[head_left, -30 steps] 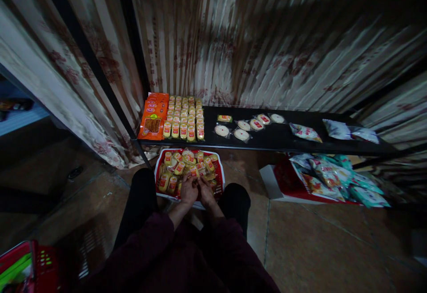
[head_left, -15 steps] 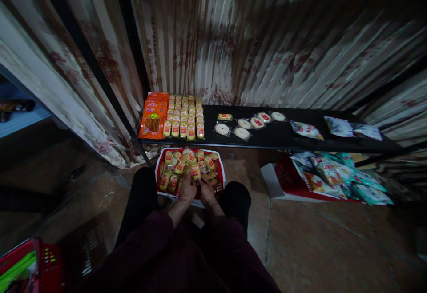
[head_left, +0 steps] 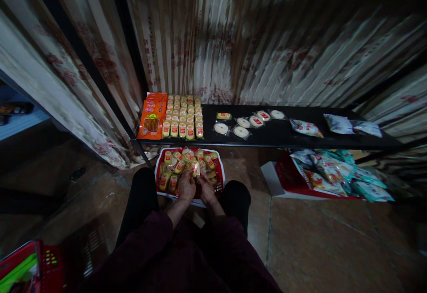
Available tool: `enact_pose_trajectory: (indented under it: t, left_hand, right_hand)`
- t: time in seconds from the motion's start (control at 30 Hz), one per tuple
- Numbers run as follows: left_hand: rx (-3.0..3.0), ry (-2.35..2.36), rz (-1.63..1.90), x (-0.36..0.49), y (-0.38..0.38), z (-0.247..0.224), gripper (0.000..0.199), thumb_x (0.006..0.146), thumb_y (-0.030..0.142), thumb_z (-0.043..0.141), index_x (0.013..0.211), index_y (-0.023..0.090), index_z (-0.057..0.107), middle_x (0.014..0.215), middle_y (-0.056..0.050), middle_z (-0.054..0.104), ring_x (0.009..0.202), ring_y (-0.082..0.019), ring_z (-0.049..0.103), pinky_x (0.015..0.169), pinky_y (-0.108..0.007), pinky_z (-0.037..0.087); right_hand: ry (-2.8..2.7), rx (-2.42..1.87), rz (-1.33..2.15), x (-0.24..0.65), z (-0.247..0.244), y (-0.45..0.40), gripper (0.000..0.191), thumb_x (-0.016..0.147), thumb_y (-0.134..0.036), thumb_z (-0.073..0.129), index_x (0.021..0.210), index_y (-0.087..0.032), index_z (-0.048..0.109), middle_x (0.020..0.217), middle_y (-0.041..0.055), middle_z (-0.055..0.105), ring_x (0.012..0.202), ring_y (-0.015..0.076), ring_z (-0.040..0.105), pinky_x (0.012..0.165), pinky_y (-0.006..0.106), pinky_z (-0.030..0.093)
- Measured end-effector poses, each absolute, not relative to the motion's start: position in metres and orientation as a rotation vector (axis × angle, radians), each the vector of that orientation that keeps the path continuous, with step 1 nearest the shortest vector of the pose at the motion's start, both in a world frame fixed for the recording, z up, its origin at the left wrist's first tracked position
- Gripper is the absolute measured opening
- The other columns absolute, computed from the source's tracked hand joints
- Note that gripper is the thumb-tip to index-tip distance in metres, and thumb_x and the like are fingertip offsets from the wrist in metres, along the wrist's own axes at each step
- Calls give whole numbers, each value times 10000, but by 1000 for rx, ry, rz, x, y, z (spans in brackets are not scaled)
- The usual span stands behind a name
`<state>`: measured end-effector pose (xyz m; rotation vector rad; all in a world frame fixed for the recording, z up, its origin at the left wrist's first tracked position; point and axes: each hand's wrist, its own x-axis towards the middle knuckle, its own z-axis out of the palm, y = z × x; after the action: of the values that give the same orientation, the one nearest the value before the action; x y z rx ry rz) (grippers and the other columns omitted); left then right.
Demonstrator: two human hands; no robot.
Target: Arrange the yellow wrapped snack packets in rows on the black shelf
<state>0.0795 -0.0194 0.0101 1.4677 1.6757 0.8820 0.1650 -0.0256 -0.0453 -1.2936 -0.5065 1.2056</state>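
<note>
Between the fingertips of my left hand (head_left: pixel 187 187) and my right hand (head_left: pixel 206 188) is a small wrapped yellow snack cake (head_left: pixel 195 169) with a red and white label. Both hands are closed on its near end, over the basket. Beneath them, more wrapped snack cakes (head_left: pixel 173 182) lie loose in a red basket (head_left: pixel 219 175) with a white rim, which sits between my knees. On the black shelf (head_left: pixel 273 139) beyond, the same kind of cakes (head_left: pixel 182 117) stand in neat rows beside orange snack packets (head_left: pixel 152 115).
Round white wrapped cakes (head_left: pixel 240 132) and a few bags (head_left: pixel 306 128) lie along the shelf. Below it at right, a red and white box (head_left: pixel 278 182) holds teal and white bags (head_left: pixel 347 173). Another red basket (head_left: pixel 50 262) stands at lower left. Curtains (head_left: pixel 213 39) hang behind.
The snack cake in my hands has tipped slightly more upright and risen a little. My view has shifted very slightly; the shelf goods stay in place.
</note>
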Motion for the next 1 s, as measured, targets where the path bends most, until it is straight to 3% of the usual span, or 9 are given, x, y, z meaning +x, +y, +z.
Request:
enact_pose_trajectory:
  t: [0.23, 0.37, 0.67, 0.8, 1.0]
  left_hand:
    - [1440, 1687, 905, 83, -19, 18, 355, 771, 40, 454, 1050, 152, 642, 1101, -99, 651, 1089, -192, 575, 994, -332, 432]
    - [1408, 1671, 937, 85, -16, 23, 295, 795, 88, 472, 1025, 160, 641, 1082, -89, 651, 1058, -180, 581, 985, -325, 431]
    - [1131, 1547, 1078, 91, -10, 21, 208, 812, 268, 546, 960, 147, 629, 990, -98, 671, 940, -188, 620, 907, -336, 458]
    - [1033, 1497, 1119, 91, -8, 20, 199, 811, 294, 535, 913, 152, 630, 976, -108, 676, 904, -197, 622, 882, -347, 462]
    - [911, 1452, 1136, 91, -7, 19, 214, 787, 306, 567, 940, 174, 635, 1003, -95, 678, 934, -202, 615, 871, -332, 463]
  right_hand:
    - [-354, -1267, 1258, 166, -34, -21, 365, 617, -380, 704, 941, -221, 653, 769, -5, 698, 727, 160, 656, 698, 283, 540]
    - [-370, -1267, 1252, 166, -27, -19, 385, 654, -421, 680, 987, -231, 644, 839, 3, 710, 748, 160, 666, 685, 278, 544]
    - [-538, -1267, 1007, 158, -4, -15, 421, 655, -432, 694, 1022, -226, 681, 1157, 54, 671, 1062, 219, 609, 940, 370, 481]
    - [-645, -1284, 960, 158, 5, -17, 382, 694, -429, 669, 1013, -220, 691, 1184, 62, 659, 1117, 224, 580, 1033, 404, 405]
    - [-713, -1311, 918, 156, 12, -19, 324, 755, -424, 607, 966, -200, 711, 1141, 83, 677, 1104, 228, 587, 1029, 418, 399]
